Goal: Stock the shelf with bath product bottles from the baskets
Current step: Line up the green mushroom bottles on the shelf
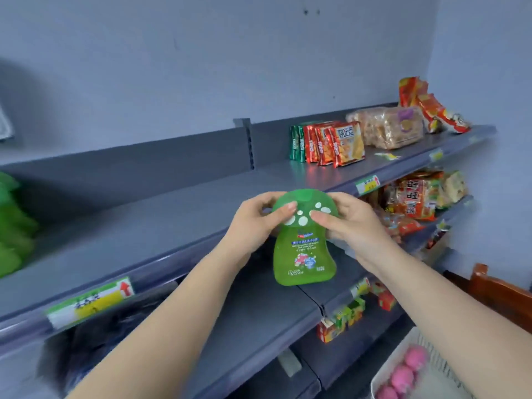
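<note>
Both my hands, left hand (pixel 253 223) and right hand (pixel 349 223), clamp green bottle (pixel 303 249) cap, off top shelf (pixel 178 214) front edge; unplaced. Pink bottles (pixel 403 372) wait in basket (pixel 383 367).

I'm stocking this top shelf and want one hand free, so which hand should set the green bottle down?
Probably the left hand. The bare stretch of the top shelf lies on its side, while snack packets fill the right. Both hands grip the green bottle at its cap, so the right hand could let go.
</note>
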